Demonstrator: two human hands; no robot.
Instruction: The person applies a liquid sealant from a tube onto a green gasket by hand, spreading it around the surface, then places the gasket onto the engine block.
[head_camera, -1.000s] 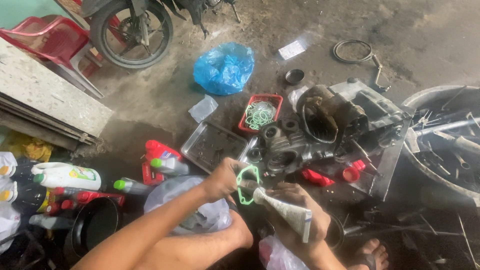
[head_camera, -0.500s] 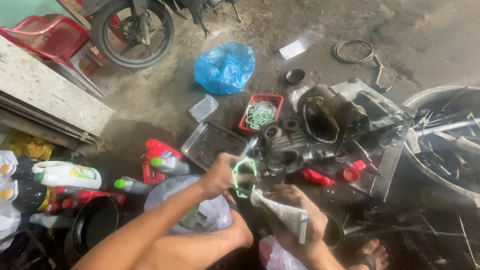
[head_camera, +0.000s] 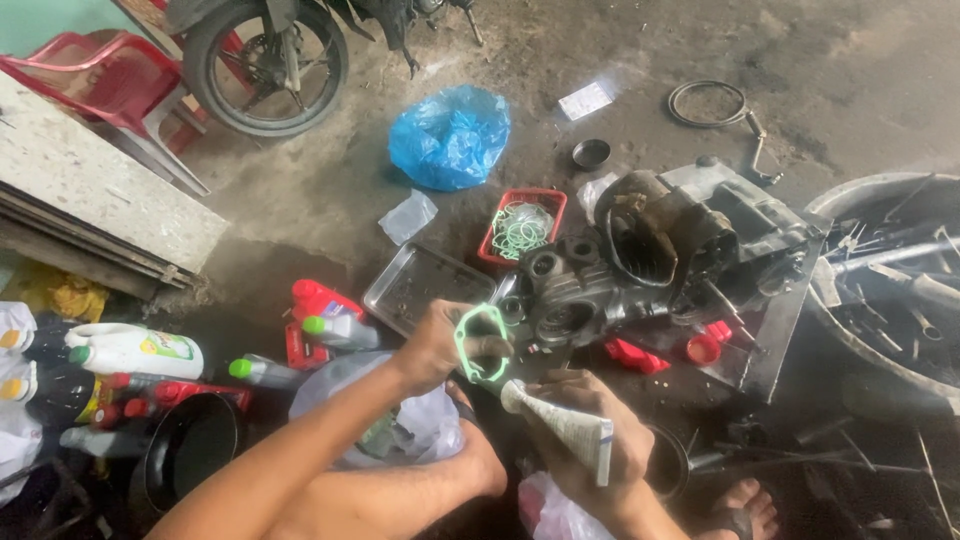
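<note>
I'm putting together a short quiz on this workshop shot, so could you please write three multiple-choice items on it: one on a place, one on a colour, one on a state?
1. Where does the red tray of rings lie?
A. On the floor between the blue plastic bag and the engine block
B. On the red chair
C. Inside the black pot

2. What colour is the gasket?
A. Orange
B. Light green
C. Black

3. How is the tube held?
A. Lying loose on the floor
B. Gripped in the left hand
C. Gripped in the right hand, nozzle toward the gasket

Answers:
1. A: the tray sits on the concrete just below the bag, left of the engine block.
2. B: the ring pinched in the left hand is pale green.
3. C: the right hand's fingers wrap the tube, its tip close to the gasket's lower edge.
</note>
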